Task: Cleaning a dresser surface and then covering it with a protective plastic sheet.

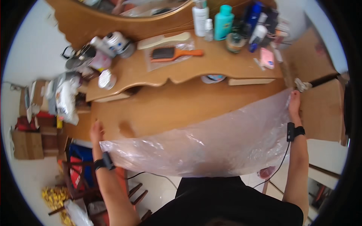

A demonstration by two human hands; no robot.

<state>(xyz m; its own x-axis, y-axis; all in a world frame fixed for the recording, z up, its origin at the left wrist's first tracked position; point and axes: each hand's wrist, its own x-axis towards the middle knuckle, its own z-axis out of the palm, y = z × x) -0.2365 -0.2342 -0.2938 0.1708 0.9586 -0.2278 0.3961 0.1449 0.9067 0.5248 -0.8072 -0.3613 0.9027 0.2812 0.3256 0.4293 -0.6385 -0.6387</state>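
A clear plastic sheet [211,145] stretches across the front of a wooden dressing table [158,109], its near part draping over the front edge. At the sheet's upper right corner, my right hand [295,102] is closed on the plastic, beside the table's right edge. My left hand [97,132] is at the table's left edge, just above the sheet's left corner. Its fingers look loosely apart and somewhat blurred, and no plastic shows between them. Both wrists wear black bands with small devices.
A raised shelf behind carries a hairbrush [173,54], a pale comb [164,40], a teal bottle [224,23], a white jar [107,79] and a pink case [267,58]. Cardboard boxes [320,109] flank the right side. A wooden chair [77,175] stands lower left. Cables hang from both wristbands.
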